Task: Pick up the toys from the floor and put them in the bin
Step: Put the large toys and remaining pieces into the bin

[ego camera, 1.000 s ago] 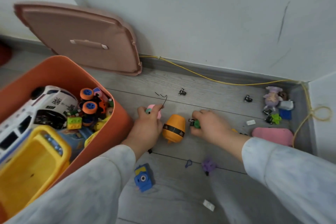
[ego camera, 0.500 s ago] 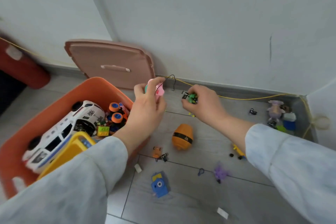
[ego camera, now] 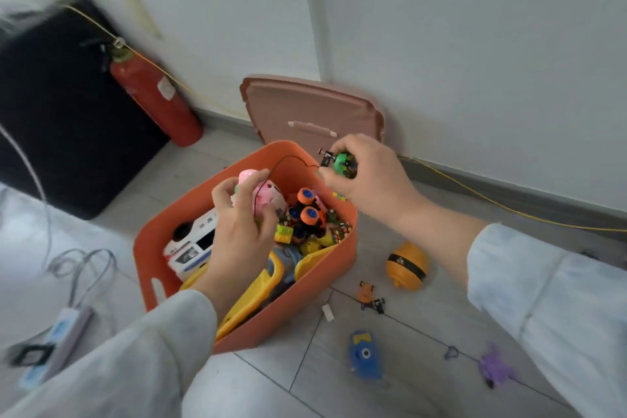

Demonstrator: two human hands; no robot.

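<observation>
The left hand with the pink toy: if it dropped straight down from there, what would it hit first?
Probably the white toy car inside the orange bin, under the left hand; depth is hard to judge.

Both hands are now up off the floor and over the orange bin (ego camera: 190,207). The left hand (ego camera: 241,217) carries the pink toy (ego camera: 263,195) above the toys inside, and the right hand (ego camera: 369,176) carries the green toy (ego camera: 344,163) over the bin's far rim.

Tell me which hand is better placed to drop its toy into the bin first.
Left hand: with its pink toy, it is over the open orange bin. The right hand sits at the far rim.
</observation>
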